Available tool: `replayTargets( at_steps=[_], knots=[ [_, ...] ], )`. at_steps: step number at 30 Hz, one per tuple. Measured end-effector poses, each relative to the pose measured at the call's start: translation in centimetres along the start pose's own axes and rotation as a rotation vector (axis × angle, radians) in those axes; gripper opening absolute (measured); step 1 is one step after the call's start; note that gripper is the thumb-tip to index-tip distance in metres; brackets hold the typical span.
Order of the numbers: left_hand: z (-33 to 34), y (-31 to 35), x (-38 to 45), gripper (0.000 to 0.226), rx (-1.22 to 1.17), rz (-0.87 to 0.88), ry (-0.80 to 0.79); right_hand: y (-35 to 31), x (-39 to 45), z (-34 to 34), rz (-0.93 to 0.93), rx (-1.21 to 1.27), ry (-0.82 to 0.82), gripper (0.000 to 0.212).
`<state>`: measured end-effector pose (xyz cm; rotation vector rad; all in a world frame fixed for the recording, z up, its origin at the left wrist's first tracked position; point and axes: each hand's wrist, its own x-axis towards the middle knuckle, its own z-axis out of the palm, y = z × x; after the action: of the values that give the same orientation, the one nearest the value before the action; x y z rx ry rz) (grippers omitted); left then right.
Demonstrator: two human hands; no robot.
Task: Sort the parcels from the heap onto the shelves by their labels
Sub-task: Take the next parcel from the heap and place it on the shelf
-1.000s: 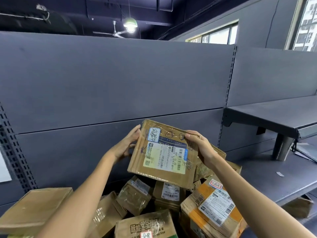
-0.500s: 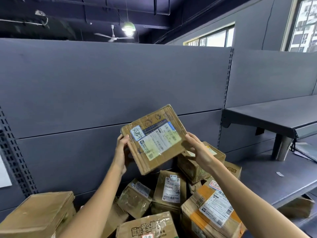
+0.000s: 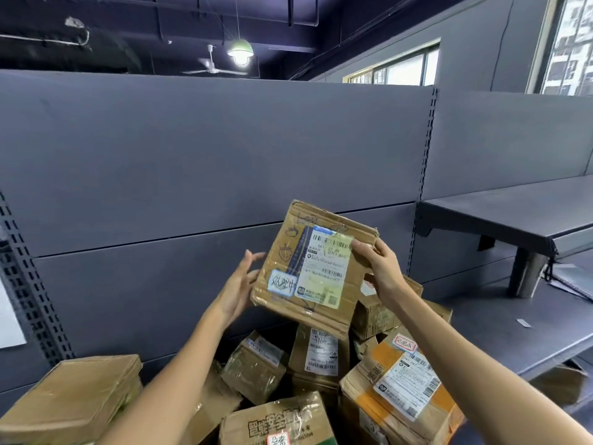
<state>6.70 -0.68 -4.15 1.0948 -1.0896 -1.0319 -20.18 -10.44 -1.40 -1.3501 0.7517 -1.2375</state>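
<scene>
A flat brown cardboard parcel [image 3: 313,268] with a white shipping label and a small blue sticker is held up above the heap, label facing me, turned on its side. My right hand [image 3: 380,268] pinches its right edge, thumb on the label. My left hand [image 3: 239,284] is beside its left edge with straight fingers, barely touching or just off it. Below lies the heap of parcels [image 3: 317,370], taped brown boxes with labels.
Grey shelving back panels fill the view. A raised grey shelf [image 3: 513,213] stands at right on a post [image 3: 526,271], above a lower shelf surface [image 3: 513,319]. A large brown box [image 3: 69,396] lies at bottom left. An orange-taped box [image 3: 401,396] sits bottom right.
The parcel has been rotated in my hands, its label now standing on end. My left hand has released its grip and opened beside the parcel; my right hand keeps hold.
</scene>
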Motion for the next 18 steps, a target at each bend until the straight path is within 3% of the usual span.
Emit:
replayTargets(
  at_steps=[3,8,12,18],
  knots=[
    [1.3,2.0,0.3,0.112,0.104,0.036,-0.102,-0.5,0.1,1.0,-0.02,-0.031,-0.057,0.033],
    [1.4,2.5,0.9,0.096,-0.013,0.124,-0.019,-1.0,-0.7,2.3,-0.032,0.033,-0.112,0.062],
    [1.8,2.3,0.6,0.098,-0.13,0.203,0.085,-0.2,-1.5,3.3,0.02,-0.043,-0.26,0.058],
    [1.5,2.7,0.7,0.101,-0.131,0.255,0.117,-0.3,-1.0,3.5,0.014,-0.04,-0.272,0.038]
  ],
)
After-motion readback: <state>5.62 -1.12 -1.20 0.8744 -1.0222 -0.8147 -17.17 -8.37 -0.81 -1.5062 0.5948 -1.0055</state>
